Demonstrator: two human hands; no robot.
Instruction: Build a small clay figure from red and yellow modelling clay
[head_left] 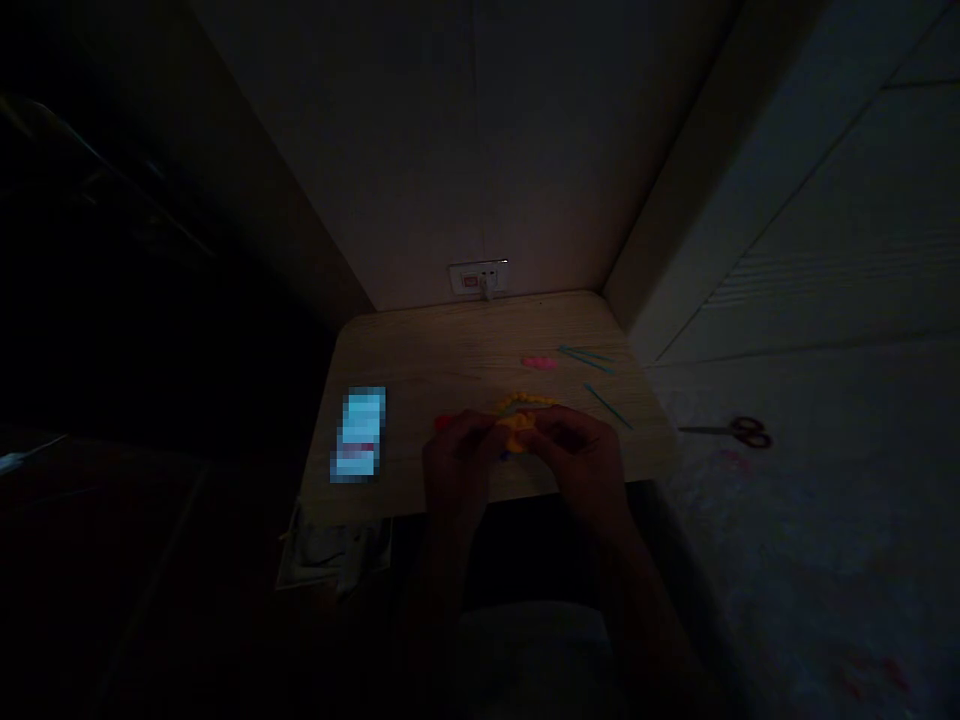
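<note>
My left hand (459, 458) and my right hand (585, 455) meet over the small wooden table (427, 350). Between their fingertips they grip a soft-looking yellow-orange lump (516, 434), perhaps modelling clay; the fingers cover part of it. Just behind it curves a row of yellow beads or little balls (525, 398); whether it joins the lump I cannot tell. A red piece (444, 422) shows beside my left hand. Under the lump a bit of blue (505, 456) peeks out. Farther back lies a pink, bumpy strip (538, 362).
Several thin teal sticks (607, 405) lie on the table's right side. A lit phone (358, 435) rests at the left, its screen blurred. Scissors (739, 431) are on the pale surface to the right. A wall socket (478, 278) holds a plug. The room is dim.
</note>
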